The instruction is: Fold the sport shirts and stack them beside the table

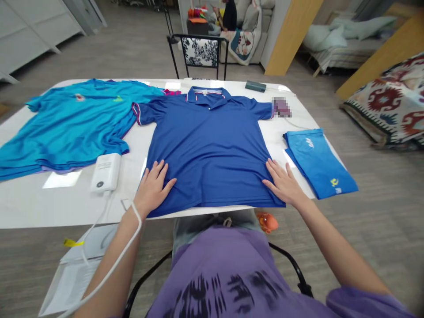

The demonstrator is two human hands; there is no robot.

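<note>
A dark blue polo shirt [208, 150] lies spread front side up on the white table [29, 203], its collar at the far side and its hem along the near edge. My left hand [154, 185] rests flat on the shirt's lower left corner, fingers spread. On the lower right side of the shirt lies my right hand [283, 181], also flat with its fingers apart. Slight wrinkles cross the cloth between the two hands. A white cable [127, 245] passes over my left wrist.
Turquoise shirts [79, 123] lie layered at the left, with a white power bank [106, 173] before them. A folded bright blue garment [319, 161] overhangs the right edge. A dark box-shaped item [255, 86] sits at the back. Beyond stands a chair [200, 53]; a person sits farther off.
</note>
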